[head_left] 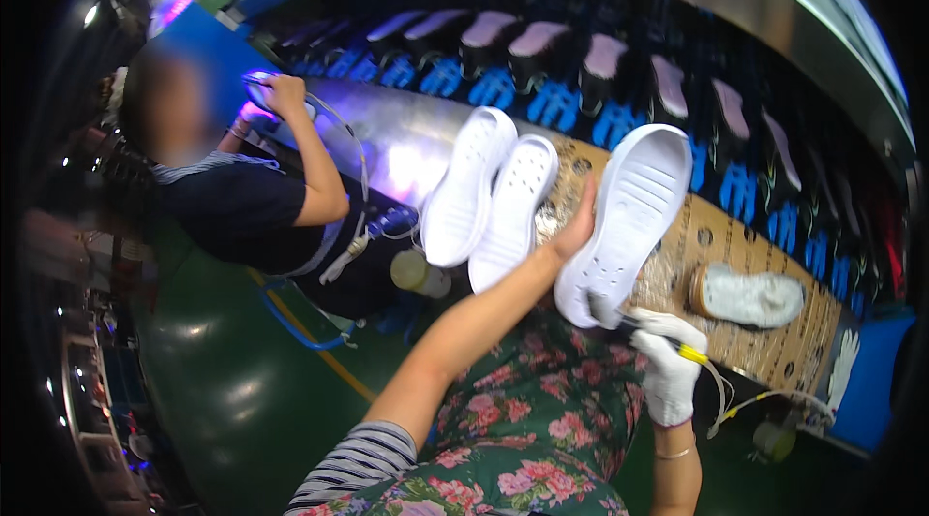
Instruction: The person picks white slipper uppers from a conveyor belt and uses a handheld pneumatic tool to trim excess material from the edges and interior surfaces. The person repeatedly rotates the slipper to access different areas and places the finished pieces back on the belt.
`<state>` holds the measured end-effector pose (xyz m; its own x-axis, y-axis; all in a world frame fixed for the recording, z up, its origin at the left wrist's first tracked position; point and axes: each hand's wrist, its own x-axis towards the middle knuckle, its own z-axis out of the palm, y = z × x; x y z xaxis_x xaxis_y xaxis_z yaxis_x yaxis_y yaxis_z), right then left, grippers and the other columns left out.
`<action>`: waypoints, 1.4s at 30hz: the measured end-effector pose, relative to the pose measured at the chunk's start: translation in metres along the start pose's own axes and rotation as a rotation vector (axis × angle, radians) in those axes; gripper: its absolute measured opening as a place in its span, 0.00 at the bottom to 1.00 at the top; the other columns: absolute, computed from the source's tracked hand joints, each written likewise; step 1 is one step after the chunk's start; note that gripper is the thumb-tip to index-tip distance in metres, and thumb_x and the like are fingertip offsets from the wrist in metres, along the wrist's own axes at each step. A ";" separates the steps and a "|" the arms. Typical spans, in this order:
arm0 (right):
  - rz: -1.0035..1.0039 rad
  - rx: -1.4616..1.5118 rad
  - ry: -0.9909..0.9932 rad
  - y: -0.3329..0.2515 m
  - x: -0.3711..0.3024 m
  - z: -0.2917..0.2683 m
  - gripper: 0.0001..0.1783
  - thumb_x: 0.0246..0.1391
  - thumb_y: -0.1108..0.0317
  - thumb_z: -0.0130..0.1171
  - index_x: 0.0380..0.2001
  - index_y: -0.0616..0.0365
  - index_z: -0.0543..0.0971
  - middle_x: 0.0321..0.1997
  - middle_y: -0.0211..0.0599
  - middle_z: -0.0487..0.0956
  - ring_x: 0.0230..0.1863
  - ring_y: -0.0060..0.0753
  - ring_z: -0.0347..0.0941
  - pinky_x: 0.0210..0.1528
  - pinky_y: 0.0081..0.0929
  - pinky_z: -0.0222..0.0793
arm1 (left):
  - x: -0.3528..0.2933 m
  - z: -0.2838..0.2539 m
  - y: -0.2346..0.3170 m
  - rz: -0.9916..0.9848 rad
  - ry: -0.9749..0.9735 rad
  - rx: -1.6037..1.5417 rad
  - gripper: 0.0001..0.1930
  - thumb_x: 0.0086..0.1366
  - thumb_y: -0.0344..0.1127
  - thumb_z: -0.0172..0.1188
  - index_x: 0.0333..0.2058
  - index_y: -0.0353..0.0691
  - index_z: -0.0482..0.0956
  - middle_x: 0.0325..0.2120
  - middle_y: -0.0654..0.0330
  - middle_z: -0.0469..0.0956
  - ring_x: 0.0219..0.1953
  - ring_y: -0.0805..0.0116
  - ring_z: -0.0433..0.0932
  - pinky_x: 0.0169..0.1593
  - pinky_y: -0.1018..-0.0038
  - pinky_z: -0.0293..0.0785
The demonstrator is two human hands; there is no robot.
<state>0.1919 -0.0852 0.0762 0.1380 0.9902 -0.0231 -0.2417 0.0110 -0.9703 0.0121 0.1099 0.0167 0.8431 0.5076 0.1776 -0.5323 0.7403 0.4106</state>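
Observation:
My bare left hand [578, 228] grips a white shoe sole [634, 211] by its left edge, with the hollow inner side facing up. My right hand [670, 371], in a white knit glove, is closed around a dark-handled brush [610, 311] with a thin tube attached. The bristles touch the inside of the sole at its near end. Left of my left hand, a white sole [470, 182] and a second white sole [516, 216] lie side by side, overlapping the bench edge in view.
Cardboard [706, 240] covers the bench; a pale sole-shaped piece [753, 297] lies on it. Behind runs a rack of shoe uppers [537, 40] on blue holders. A white glove [844, 366] lies at right. At left, a co-worker [242, 202] holds a tubed tool.

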 end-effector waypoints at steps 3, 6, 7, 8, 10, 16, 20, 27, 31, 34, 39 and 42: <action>0.091 0.305 0.288 0.007 0.008 -0.004 0.12 0.54 0.84 0.65 0.42 0.67 0.84 0.49 0.52 0.86 0.41 0.34 0.84 0.44 0.26 0.83 | -0.007 -0.001 -0.020 0.362 0.386 0.346 0.36 0.80 0.63 0.41 0.68 0.35 0.69 0.52 0.47 0.83 0.52 0.53 0.85 0.58 0.56 0.83; 0.119 0.291 0.245 0.021 0.014 0.002 0.11 0.55 0.82 0.66 0.42 0.66 0.85 0.48 0.48 0.86 0.42 0.38 0.84 0.43 0.29 0.84 | -0.030 0.018 -0.028 0.535 0.568 0.034 0.26 0.80 0.48 0.48 0.69 0.41 0.69 0.69 0.50 0.71 0.66 0.54 0.74 0.71 0.54 0.70; 0.142 0.311 0.231 0.020 0.014 0.006 0.11 0.54 0.82 0.67 0.42 0.66 0.85 0.48 0.47 0.86 0.42 0.36 0.84 0.41 0.28 0.84 | -0.044 0.021 -0.033 0.557 0.584 -0.083 0.26 0.81 0.49 0.47 0.70 0.43 0.68 0.73 0.54 0.66 0.73 0.53 0.66 0.75 0.52 0.63; 0.177 0.330 0.258 0.017 0.013 0.014 0.12 0.53 0.83 0.68 0.42 0.68 0.86 0.47 0.48 0.87 0.40 0.32 0.83 0.44 0.26 0.82 | -0.067 0.012 -0.043 0.515 0.453 -0.093 0.31 0.80 0.54 0.46 0.73 0.44 0.64 0.75 0.52 0.62 0.75 0.48 0.62 0.76 0.47 0.60; 0.208 0.345 0.254 0.023 0.011 0.016 0.13 0.53 0.83 0.67 0.43 0.68 0.86 0.46 0.46 0.87 0.39 0.31 0.83 0.43 0.25 0.80 | -0.106 0.019 -0.051 0.345 0.226 -0.268 0.40 0.77 0.66 0.42 0.77 0.45 0.57 0.77 0.48 0.56 0.76 0.36 0.57 0.75 0.37 0.55; 0.086 0.065 0.169 0.013 0.010 0.023 0.11 0.54 0.82 0.69 0.42 0.67 0.88 0.43 0.39 0.89 0.45 0.28 0.84 0.51 0.24 0.78 | -0.140 0.045 -0.078 -0.148 0.204 -0.577 0.43 0.68 0.54 0.46 0.77 0.34 0.55 0.73 0.35 0.62 0.70 0.19 0.63 0.68 0.32 0.66; -0.341 -0.322 0.059 -0.021 0.020 0.026 0.13 0.50 0.78 0.75 0.42 0.63 0.89 0.46 0.44 0.90 0.45 0.36 0.87 0.49 0.31 0.80 | -0.117 0.080 -0.098 0.071 0.232 -0.583 0.49 0.56 0.53 0.56 0.77 0.42 0.59 0.74 0.44 0.64 0.75 0.29 0.58 0.72 0.26 0.56; -0.752 -0.714 -0.013 -0.070 0.033 0.035 0.18 0.43 0.77 0.73 0.42 0.57 0.89 0.45 0.45 0.89 0.42 0.47 0.86 0.45 0.38 0.82 | -0.103 0.087 -0.115 0.171 0.146 -0.643 0.55 0.64 0.77 0.55 0.79 0.50 0.50 0.78 0.48 0.55 0.76 0.39 0.59 0.75 0.35 0.55; -0.967 -0.916 -0.042 -0.060 0.043 0.042 0.22 0.38 0.78 0.73 0.43 0.58 0.88 0.46 0.45 0.87 0.42 0.48 0.86 0.44 0.39 0.82 | -0.117 0.071 -0.128 0.100 0.533 0.013 0.50 0.69 0.75 0.50 0.79 0.51 0.50 0.77 0.50 0.56 0.77 0.47 0.59 0.78 0.45 0.56; -0.909 -0.938 -0.112 -0.058 0.032 0.056 0.23 0.42 0.71 0.69 0.46 0.57 0.87 0.47 0.44 0.87 0.43 0.47 0.86 0.43 0.40 0.82 | -0.124 0.051 -0.141 0.057 0.589 -0.258 0.49 0.65 0.69 0.61 0.77 0.48 0.58 0.73 0.52 0.66 0.73 0.51 0.67 0.77 0.50 0.61; -0.713 -0.582 -0.140 -0.045 0.028 0.048 0.20 0.42 0.75 0.73 0.43 0.53 0.89 0.47 0.42 0.88 0.41 0.46 0.85 0.43 0.38 0.81 | -0.115 0.055 -0.127 0.240 0.569 -0.094 0.48 0.69 0.74 0.53 0.77 0.49 0.57 0.73 0.51 0.65 0.72 0.50 0.68 0.76 0.48 0.61; -0.860 -0.749 0.010 -0.041 0.033 0.048 0.21 0.39 0.75 0.73 0.42 0.54 0.89 0.47 0.43 0.88 0.42 0.48 0.85 0.43 0.39 0.81 | -0.121 0.047 -0.127 0.279 0.459 -0.111 0.48 0.69 0.76 0.52 0.76 0.49 0.59 0.73 0.51 0.66 0.72 0.50 0.67 0.76 0.47 0.61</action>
<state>0.1598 -0.0466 0.1266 -0.0110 0.6939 0.7200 0.5705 0.5957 -0.5654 -0.0186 -0.0662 -0.0143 0.5616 0.8133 -0.1525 -0.7569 0.5793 0.3025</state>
